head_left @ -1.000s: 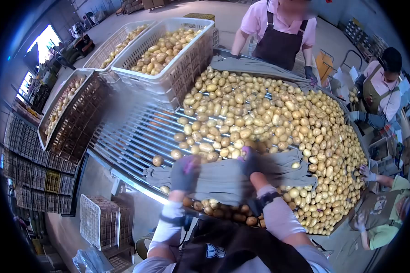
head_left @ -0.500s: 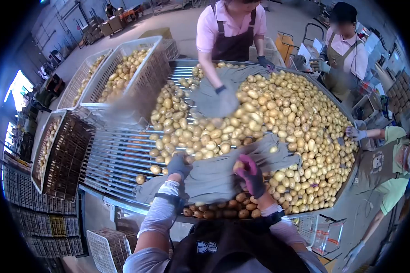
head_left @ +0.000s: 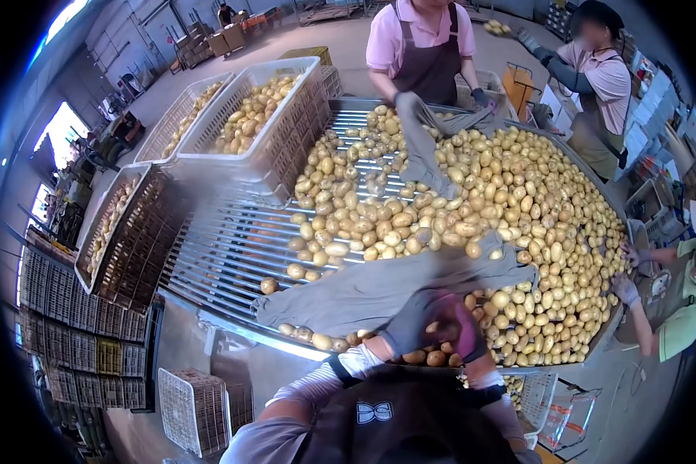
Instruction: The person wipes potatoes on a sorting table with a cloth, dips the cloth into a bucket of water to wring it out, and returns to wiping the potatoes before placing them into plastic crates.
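Many potatoes [head_left: 549, 209] cover the right and middle of a slatted metal table [head_left: 216, 255]. A grey cloth [head_left: 340, 290] lies spread along the near side among them. My left hand [head_left: 411, 321], in a grey glove, is closed at the cloth's near edge, close to my right hand; what it grips, if anything, is hidden. My right hand [head_left: 462, 329], in a purple and grey glove, has its fingers curled in and blurred; their contents cannot be made out. A few potatoes [head_left: 433, 356] lie just below both hands.
Crates of potatoes [head_left: 247, 116] stand at the left, with a brown crate [head_left: 139, 240] beside them. Across the table a co-worker holds another grey cloth [head_left: 421, 143]. A second person stands at the upper right, and a co-worker's hands [head_left: 626, 288] touch potatoes at the right edge.
My left hand has moved right from the cloth's left part and now meets my right hand. The far co-worker's cloth is lifted. The upper-right person's arm is raised outward.
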